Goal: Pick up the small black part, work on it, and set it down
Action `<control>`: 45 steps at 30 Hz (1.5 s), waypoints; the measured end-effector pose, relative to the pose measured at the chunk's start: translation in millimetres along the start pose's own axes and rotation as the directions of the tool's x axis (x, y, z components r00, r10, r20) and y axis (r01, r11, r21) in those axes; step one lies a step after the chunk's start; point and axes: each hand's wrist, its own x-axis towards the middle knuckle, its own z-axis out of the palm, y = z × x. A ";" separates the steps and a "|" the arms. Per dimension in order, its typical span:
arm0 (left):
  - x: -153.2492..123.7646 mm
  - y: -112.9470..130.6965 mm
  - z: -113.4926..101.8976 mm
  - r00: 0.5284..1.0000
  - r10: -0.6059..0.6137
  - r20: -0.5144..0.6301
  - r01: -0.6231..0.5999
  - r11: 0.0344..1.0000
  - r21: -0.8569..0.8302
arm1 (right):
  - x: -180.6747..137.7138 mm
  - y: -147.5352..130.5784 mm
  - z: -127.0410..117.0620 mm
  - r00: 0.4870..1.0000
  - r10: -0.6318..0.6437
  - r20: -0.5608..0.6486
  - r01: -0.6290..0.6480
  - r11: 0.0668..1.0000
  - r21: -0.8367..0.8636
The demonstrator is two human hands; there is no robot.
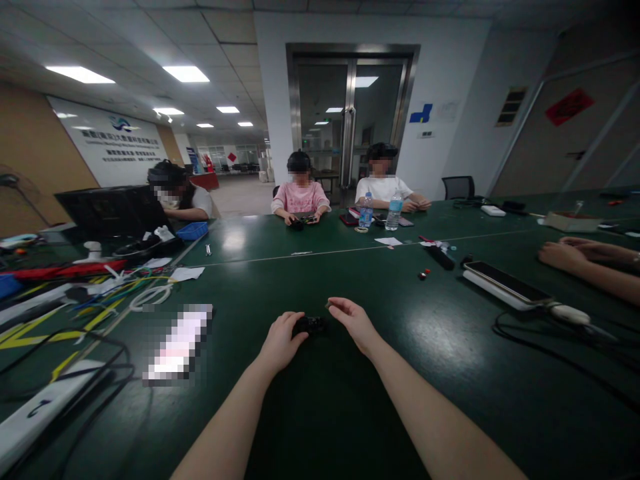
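My left hand [283,339] is closed around the left end of a small black object [313,325], low over the green table [320,283]. Its kind is too dark and small to make out. Just to the right, apart from the black object, my right hand [356,325] has thumb and fingertips pinched together. A tiny thing seems to stick out at those fingertips, but I cannot tell what it is. A phone [180,343] with a bright, blurred-out screen lies to the left of my left hand.
Cables and a white power strip [50,420] crowd the left. Another phone [507,283] sits on a white block at right, near another person's hands [567,257]. Across the table are two water bottles [394,212], a blue basket [193,231] and several people wearing headsets.
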 end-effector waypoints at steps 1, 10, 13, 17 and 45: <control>0.1 -0.2 0.2 1.000 0.001 -0.001 -0.001 1.000 0.000 | -0.2 -0.3 0.3 1.000 0.000 0.004 0.000 1.000 -0.003; 2.2 -3.9 2.3 0.999 0.036 -0.011 -0.036 0.999 0.028 | -1.2 -5.1 4.1 0.999 -0.001 0.034 0.002 0.999 -0.035; 1.9 -3.8 2.2 0.999 0.040 -0.015 -0.040 0.999 0.023 | -1.7 -5.4 5.0 0.999 -0.001 0.054 0.004 0.999 -0.054; 1.3 -2.9 1.7 0.999 0.035 -0.016 -0.034 0.999 0.026 | -3.4 -6.1 8.4 0.995 -0.031 0.092 0.044 0.989 -0.142; 3.2 -7.7 6.4 0.996 0.080 -0.049 -0.078 0.997 0.026 | -14.8 -12.8 20.6 0.940 -0.148 0.308 0.320 0.697 -0.641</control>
